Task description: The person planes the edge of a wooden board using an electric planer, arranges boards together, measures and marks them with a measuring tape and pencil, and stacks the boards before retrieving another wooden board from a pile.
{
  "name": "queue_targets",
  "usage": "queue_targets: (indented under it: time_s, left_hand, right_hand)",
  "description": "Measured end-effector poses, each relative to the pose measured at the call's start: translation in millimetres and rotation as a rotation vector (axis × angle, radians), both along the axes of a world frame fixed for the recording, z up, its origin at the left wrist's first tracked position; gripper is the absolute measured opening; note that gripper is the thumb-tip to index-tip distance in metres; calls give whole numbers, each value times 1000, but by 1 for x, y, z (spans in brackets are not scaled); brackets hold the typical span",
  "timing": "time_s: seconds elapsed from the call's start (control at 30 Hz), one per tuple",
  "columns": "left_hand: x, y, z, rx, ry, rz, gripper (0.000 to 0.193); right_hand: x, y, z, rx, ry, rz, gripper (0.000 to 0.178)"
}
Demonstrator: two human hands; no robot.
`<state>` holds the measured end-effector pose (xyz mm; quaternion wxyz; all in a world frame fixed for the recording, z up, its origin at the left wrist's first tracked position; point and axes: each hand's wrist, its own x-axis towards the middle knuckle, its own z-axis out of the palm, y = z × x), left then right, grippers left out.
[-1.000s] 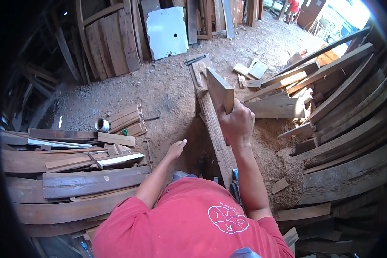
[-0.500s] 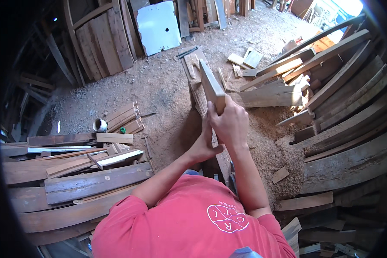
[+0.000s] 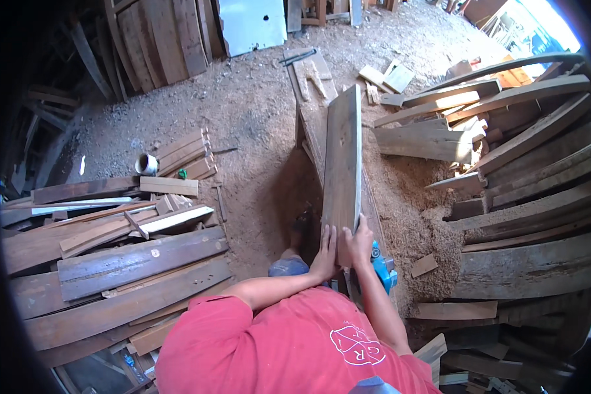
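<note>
Faded red tee point(image 3: 269, 335), short sleeves, white outlined print point(image 3: 358, 347) around five o'clock, blue legwear point(image 3: 287, 266) near six.

Smooth, matt wooden board point(image 3: 343, 157); wooden bench point(image 3: 312, 115), with a blue plastic-looking tool point(image 3: 384, 268) by its right edge; matt red cloth shirt point(image 3: 262, 345); rough, loose shavings point(image 3: 432, 289)

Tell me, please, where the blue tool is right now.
In the head view, the blue tool is in the lower half, right of centre, just right of the right hand, near the long board.
</note>
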<state>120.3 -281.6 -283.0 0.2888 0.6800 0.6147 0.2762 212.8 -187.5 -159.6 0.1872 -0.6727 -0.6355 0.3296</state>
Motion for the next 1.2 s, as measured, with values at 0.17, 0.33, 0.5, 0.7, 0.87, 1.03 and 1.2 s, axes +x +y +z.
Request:
queue_targets:
  time_s: [0.17, 0.33, 0.5, 0.7, 0.87, 1.03, 1.2]
  left_hand:
    - [16, 14, 1, 41, 213, -56, 110]
    - [17, 66, 38, 87, 685, -152, 77]
    - [5, 151, 2, 133, 775, -100, 79]
    - [0, 157, 16, -8, -244, 314, 138]
    - [-11, 150, 22, -80, -279, 268, 136]
    - [-9, 152, 6, 56, -228, 252, 138]
    - [-10, 154, 8, 24, -238, 234, 140]
  right_hand:
    - [-15, -4, 8, 219, -82, 106, 63]
    - [-26, 45, 17, 182, -176, 150, 60]
    - [-43, 123, 10, 215, -92, 214, 64]
    - [44, 56, 32, 108, -71, 102, 62]
    - [120, -89, 13, -266, -91, -222, 60]
    - [140, -110, -29, -107, -134, -285, 51]
    - [156, -108, -20, -344, 54, -217, 47]
